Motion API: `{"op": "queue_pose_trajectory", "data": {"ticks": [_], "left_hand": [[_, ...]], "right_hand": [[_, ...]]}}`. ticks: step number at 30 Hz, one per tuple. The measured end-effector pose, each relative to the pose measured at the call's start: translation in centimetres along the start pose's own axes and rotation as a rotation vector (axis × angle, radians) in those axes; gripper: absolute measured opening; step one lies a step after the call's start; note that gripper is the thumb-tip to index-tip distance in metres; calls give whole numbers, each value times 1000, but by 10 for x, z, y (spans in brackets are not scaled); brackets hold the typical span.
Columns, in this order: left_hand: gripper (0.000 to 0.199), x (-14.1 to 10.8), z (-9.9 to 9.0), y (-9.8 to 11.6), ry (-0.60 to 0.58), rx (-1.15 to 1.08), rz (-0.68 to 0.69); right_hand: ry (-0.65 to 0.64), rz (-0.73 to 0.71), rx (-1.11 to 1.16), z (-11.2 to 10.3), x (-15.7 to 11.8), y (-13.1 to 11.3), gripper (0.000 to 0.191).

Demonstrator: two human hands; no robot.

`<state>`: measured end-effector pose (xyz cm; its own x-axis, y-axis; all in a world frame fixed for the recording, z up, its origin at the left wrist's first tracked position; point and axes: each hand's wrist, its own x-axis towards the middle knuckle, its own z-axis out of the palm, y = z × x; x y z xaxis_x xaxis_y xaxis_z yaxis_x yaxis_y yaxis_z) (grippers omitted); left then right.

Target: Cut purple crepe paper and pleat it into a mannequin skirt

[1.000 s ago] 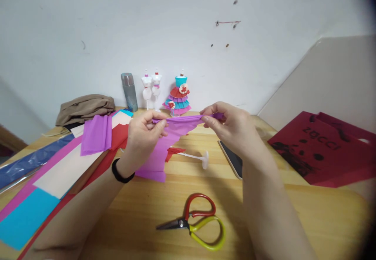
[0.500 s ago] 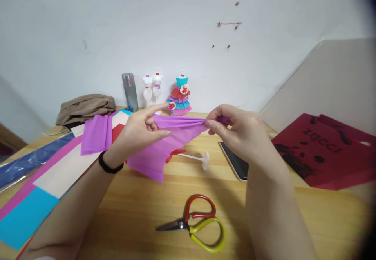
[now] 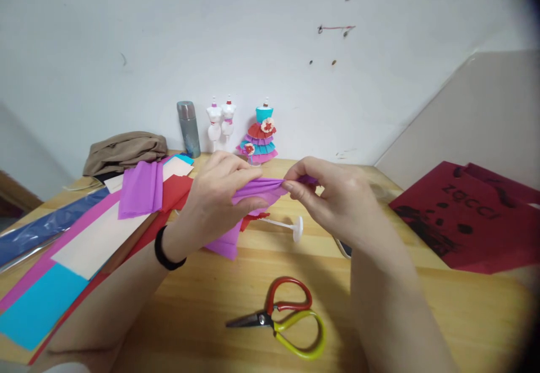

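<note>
Purple crepe paper [image 3: 265, 190] is stretched between my two hands, its top edge gathered into folds. My right hand [image 3: 324, 190] pinches the gathered edge between thumb and fingers. On the left part of the paper, my left hand [image 3: 223, 193] is closed, thumb below and fingers above. Below the paper, a white stand [image 3: 295, 228] with a red piece [image 3: 253, 220] lies on its side on the table. Scissors [image 3: 270, 319] with one red and one yellow handle lie nearer to me.
Coloured paper strips [image 3: 101, 238] and folded purple paper [image 3: 141, 189] lie left. Behind stand a bottle [image 3: 188, 129], two white mannequins [image 3: 214, 122] and a ruffled-dress mannequin [image 3: 262, 136]. A phone [image 3: 343, 248] lies partly behind my right arm; a red bag [image 3: 455, 215] is at right.
My left hand has moved right, towards my right hand, and its spread fingers have closed on the purple paper. My right hand has shifted slightly left and still pinches the paper.
</note>
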<state>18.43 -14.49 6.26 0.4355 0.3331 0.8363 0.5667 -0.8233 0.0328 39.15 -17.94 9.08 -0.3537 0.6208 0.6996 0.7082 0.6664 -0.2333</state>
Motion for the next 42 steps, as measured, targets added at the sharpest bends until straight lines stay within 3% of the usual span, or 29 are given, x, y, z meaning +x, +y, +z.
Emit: {"op": "queue_pose_trajectory", "data": {"ticks": [8, 15, 20, 25, 31, 36, 42], "left_hand": [[14, 4, -3, -1, -19, -45, 11], [5, 4, -7, -6, -40, -169, -71], [9, 6, -12, -16, -120, -267, -115], [12, 9, -16, -19, -150, -320, -101], [11, 11, -17, -18, -199, -418, -269], [11, 13, -18, -17, -248, -548, -538], [16, 14, -15, -14, -246, -735, -727]], "right_hand": [[-25, 17, 49, 1, 1, 1, 15], [-49, 80, 117, -1, 2, 2, 17], [-79, 275, 345, 3, 4, 6, 15], [-20, 444, 614, 8, 8, 13, 20], [28, 552, 784, 14, 8, 18, 29], [105, 664, 911, 17, 9, 21, 30], [119, 671, 1038, 18, 13, 22, 34]]}}
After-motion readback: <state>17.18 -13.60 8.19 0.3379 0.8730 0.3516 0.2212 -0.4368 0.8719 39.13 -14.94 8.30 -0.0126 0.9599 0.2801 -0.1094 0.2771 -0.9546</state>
